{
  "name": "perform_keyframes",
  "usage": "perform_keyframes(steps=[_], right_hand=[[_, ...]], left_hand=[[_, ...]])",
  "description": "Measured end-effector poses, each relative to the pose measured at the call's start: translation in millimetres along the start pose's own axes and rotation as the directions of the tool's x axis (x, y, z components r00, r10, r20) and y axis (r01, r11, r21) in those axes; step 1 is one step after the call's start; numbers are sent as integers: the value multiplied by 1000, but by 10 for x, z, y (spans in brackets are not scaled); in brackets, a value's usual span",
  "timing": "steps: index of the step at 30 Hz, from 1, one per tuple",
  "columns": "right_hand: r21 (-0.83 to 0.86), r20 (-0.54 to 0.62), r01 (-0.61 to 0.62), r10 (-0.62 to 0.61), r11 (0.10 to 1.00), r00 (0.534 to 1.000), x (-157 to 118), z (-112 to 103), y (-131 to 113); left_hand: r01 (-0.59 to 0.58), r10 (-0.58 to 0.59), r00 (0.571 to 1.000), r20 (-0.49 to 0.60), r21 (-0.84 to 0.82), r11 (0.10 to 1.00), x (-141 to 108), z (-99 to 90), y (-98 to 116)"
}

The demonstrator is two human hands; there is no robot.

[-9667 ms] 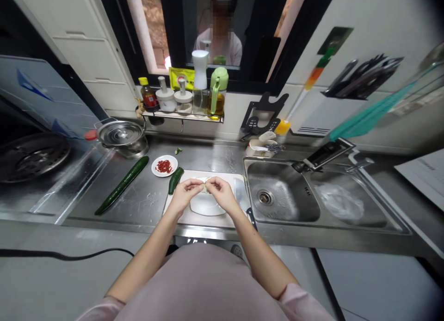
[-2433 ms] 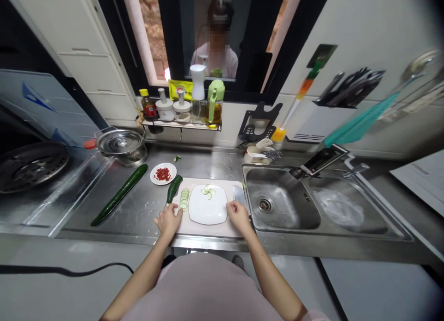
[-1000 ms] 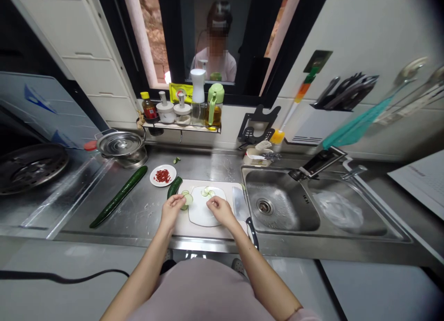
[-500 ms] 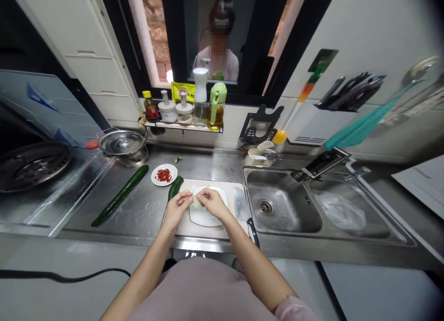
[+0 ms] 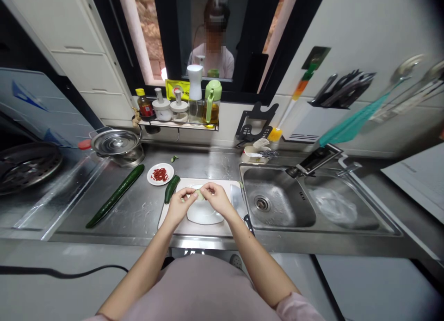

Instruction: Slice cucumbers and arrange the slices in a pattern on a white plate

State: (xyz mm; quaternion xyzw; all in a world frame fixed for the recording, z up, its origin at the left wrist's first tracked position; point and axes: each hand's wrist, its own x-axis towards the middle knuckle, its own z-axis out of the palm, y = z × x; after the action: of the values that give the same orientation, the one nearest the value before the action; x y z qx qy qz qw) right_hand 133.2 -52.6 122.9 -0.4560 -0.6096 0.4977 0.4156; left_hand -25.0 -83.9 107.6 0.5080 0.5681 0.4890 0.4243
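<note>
Over a white square plate point(image 5: 205, 216) my left hand point(image 5: 180, 206) and my right hand point(image 5: 218, 200) meet, fingers pinched on a thin pale green cucumber slice point(image 5: 200, 195). The plate rests on a light cutting board point(image 5: 226, 230). Along the board's right side lies a knife point(image 5: 237, 200) with a black handle. A cut piece of cucumber point(image 5: 172, 189) lies at the board's upper left corner. Further left is a long, uncut dark green cucumber point(image 5: 116, 197). Chopped red pieces, seemingly chili, fill the middle of a small white dish point(image 5: 150, 179).
A steel sink point(image 5: 280, 214) is to the right, with a black faucet point(image 5: 314, 163) above it. At the back left stands a lidded steel pot point(image 5: 120, 147). Seasoning jars and an oil bottle point(image 5: 211, 109) stand on a wall rack. A gas burner point(image 5: 29, 168) is far left.
The view has shifted slightly, so the counter items sit a little further left. Both hands remain pinched on the slice, which now looks narrower, seen at a different angle.
</note>
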Motion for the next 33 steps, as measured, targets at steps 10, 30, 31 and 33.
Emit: perform_keyframes(steps=[10, 30, 31, 33], right_hand=[[180, 73, -307, 299, 934, 951, -30, 40, -109], [186, 84, -385, 376, 904, 923, -30, 11, -71], [166, 64, -353, 347, 921, 936, -37, 3, -69], [131, 45, -294, 290, 947, 956, -54, -22, -66]], left_hand=[[-179, 172, 984, 53, 175, 968, 0, -25, 12], [-127, 136, 990, -29, 194, 973, -161, 56, 5], [-35, 36, 999, -24, 56, 998, -172, 84, -13], [152, -149, 988, 29, -196, 969, -186, 130, -35]])
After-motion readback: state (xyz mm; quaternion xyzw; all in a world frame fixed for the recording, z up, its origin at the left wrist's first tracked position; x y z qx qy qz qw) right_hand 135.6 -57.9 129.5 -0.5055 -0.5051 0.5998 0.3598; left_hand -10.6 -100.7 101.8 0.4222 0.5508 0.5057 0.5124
